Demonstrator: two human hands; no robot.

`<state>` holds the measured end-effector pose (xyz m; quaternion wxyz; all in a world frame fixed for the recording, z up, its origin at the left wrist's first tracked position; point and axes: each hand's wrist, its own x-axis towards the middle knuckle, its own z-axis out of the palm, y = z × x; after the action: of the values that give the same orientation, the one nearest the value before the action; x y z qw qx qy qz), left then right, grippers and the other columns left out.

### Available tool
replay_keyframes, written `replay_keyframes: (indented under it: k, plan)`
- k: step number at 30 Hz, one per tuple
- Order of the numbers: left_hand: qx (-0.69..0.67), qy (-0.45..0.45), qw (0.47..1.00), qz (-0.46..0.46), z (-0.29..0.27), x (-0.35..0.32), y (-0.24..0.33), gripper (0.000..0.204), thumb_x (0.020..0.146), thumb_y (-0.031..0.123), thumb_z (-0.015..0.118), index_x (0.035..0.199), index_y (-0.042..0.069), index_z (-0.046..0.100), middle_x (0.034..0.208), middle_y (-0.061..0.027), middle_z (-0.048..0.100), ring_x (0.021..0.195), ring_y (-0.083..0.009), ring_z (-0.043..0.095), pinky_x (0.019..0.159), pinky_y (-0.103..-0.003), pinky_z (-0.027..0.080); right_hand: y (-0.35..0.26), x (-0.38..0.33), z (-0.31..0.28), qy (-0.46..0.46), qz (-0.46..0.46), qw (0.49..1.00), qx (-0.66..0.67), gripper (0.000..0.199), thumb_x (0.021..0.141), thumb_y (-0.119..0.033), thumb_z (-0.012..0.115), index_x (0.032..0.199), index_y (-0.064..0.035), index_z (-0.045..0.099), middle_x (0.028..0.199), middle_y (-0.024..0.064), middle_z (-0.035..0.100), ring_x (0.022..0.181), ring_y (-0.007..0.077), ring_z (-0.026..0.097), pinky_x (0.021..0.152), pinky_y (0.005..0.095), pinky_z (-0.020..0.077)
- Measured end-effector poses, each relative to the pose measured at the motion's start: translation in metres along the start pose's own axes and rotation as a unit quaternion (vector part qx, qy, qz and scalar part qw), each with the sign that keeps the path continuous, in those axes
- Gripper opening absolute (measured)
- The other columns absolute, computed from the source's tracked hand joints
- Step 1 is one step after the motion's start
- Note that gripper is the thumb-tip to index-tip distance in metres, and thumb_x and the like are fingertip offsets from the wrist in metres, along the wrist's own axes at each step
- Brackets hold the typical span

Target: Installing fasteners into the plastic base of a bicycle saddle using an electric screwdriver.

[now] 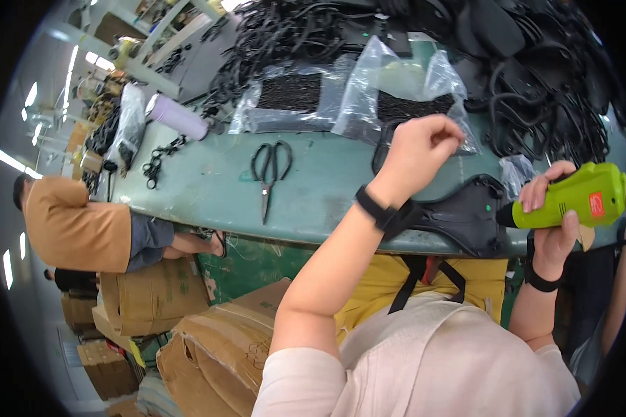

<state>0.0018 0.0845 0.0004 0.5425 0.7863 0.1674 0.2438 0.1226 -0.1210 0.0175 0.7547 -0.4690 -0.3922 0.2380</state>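
My left hand (424, 149) is raised over the near side of an open clear plastic bag (358, 97) of small black parts. Its fingers are curled into a pinch, and whatever they hold, if anything, is too small to make out. In my right hand (546, 201) is a lime-green power tool (584, 198) with a black nose pointing left. That nose is close to the broad end of a black moulded part (462, 212), which lies along the table's near edge. My left wrist and its black band hide the part's other end.
Black-handled scissors (266, 177) lie on the green table (215, 167). Behind them are another bag of black pieces (289, 94) and a lilac bottle (177, 117). Black parts (535, 90) pile up at the back right. Cardboard boxes (222, 347) and another person (83, 222) are at left.
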Motion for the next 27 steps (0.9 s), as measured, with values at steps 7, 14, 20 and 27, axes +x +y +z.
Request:
replay_keyframes:
  k: [7,14,20,27]
  plan:
    - [-0.056,0.046,0.995,0.065,0.024,-0.100,0.012,0.014,0.075,-0.008,0.067,0.082,0.000,0.059,0.083,-0.0118,0.068,0.076,-0.0185,0.064,0.069,-0.029,0.051,-0.030,0.016,-0.011,-0.045,-0.058,0.982,0.176,0.065,0.086,-0.052,0.056,0.123,-0.0041,0.034,0.074,0.0032,0.046,0.060,0.0151,0.048,0.063,0.0327,0.0389]
    - [0.018,0.042,0.974,0.220,0.039,-0.102,0.012,0.030,0.067,-0.015,0.069,0.078,0.004,0.049,0.082,-0.0112,0.068,0.072,-0.0229,0.063,0.062,-0.030,0.052,-0.056,0.027,-0.018,-0.216,-0.060,0.937,0.268,0.052,0.087,-0.046,0.058,0.115,-0.0076,0.036,0.080,0.0026,0.050,0.065,0.0154,0.053,0.068,0.0341,0.0424]
    - [0.060,0.031,0.963,0.260,0.047,-0.101,0.016,0.031,0.066,-0.015,0.071,0.079,0.004,0.050,0.083,-0.0104,0.067,0.071,-0.0239,0.063,0.061,-0.031,0.052,-0.061,0.023,-0.011,-0.219,-0.055,0.946,0.233,0.053,0.088,-0.046,0.057,0.118,-0.0075,0.037,0.081,0.0023,0.051,0.066,0.0149,0.054,0.066,0.0334,0.0427]
    - [0.126,0.008,0.957,0.260,0.046,-0.103,0.020,0.028,0.063,-0.011,0.069,0.081,0.004,0.053,0.082,-0.0097,0.065,0.074,-0.0263,0.062,0.064,-0.034,0.051,-0.055,0.019,-0.012,-0.291,-0.062,0.941,0.160,0.052,0.089,-0.045,0.059,0.118,-0.0081,0.037,0.083,0.0032,0.054,0.067,0.0165,0.057,0.065,0.0325,0.0456]
